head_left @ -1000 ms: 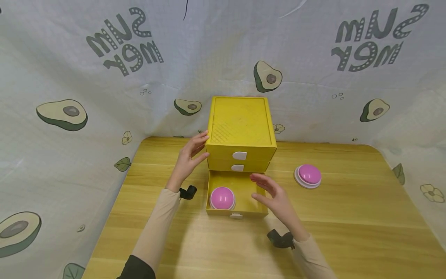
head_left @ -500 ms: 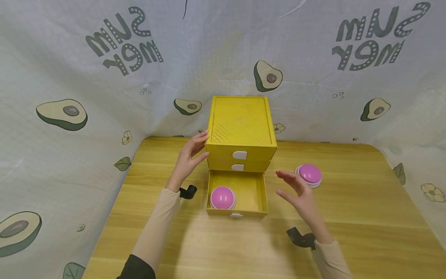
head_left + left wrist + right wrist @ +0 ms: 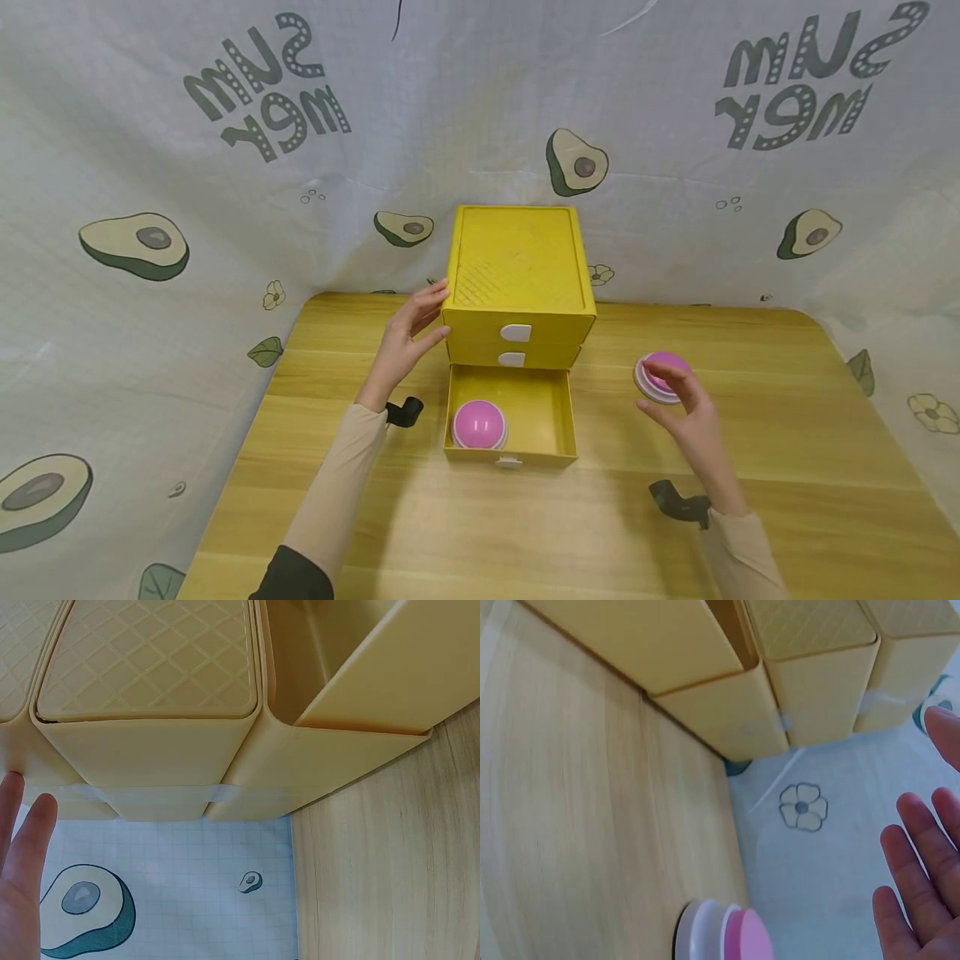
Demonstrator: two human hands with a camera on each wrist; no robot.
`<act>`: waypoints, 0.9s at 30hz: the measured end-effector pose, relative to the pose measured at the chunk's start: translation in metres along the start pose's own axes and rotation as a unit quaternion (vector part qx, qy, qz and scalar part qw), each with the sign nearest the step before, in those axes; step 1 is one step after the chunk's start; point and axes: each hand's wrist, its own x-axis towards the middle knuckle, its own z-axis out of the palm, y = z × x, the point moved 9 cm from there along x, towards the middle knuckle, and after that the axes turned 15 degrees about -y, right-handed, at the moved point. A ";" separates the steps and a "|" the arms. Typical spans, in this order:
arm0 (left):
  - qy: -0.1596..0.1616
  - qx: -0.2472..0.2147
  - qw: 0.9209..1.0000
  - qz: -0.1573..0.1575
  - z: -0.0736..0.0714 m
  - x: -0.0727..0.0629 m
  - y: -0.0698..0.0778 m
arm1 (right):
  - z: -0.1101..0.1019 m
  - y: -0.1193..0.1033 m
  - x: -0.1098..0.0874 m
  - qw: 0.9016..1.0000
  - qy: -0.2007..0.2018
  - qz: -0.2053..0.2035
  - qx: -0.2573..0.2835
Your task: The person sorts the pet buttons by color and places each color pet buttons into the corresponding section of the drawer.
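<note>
A yellow three-drawer box [image 3: 521, 260] stands at the back of the table, its bottom drawer [image 3: 536, 408] pulled out. In that drawer's left half sits a pink dome-topped push button [image 3: 479, 424] on a white base. My left hand [image 3: 402, 346] rests its fingertips against the box's left side; the left wrist view shows its fingers [image 3: 30, 832] straight beside the wall. To the right, my right hand [image 3: 688, 417] hovers by a second pink push button [image 3: 670, 362], partly covering it in the head view. In the right wrist view its fingers [image 3: 922, 892] are spread and hold nothing.
The wooden table [image 3: 795, 433] extends to both sides of the box. A white curtain [image 3: 660, 250] printed with avocados hangs close behind it. Black wrist mounts [image 3: 678, 502] stick out from both forearms.
My right hand has moved rightward from above the pulled-out drawer to the push button on the table. The left hand, the box and both buttons have stayed in place.
</note>
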 end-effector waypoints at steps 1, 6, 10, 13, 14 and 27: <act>0.000 0.000 1.000 0.000 0.000 0.000 0.000 | -0.002 0.003 0.000 1.000 0.003 0.007 -0.001; -0.001 0.002 1.000 -0.002 0.000 0.001 0.000 | -0.014 0.020 -0.001 0.998 0.023 0.051 0.004; -0.001 0.004 1.000 -0.006 0.000 0.001 -0.001 | -0.023 0.032 -0.002 0.997 0.041 0.070 -0.002; -0.002 0.003 1.000 -0.004 0.000 0.001 0.000 | -0.029 0.040 -0.002 0.996 0.049 0.072 -0.006; -0.002 0.002 1.000 -0.004 0.000 0.001 0.000 | -0.031 0.042 -0.002 0.996 0.050 0.072 -0.007; 0.004 -0.003 1.000 0.000 -0.001 -0.002 -0.024 | -0.044 0.060 0.000 0.995 0.032 0.080 -0.049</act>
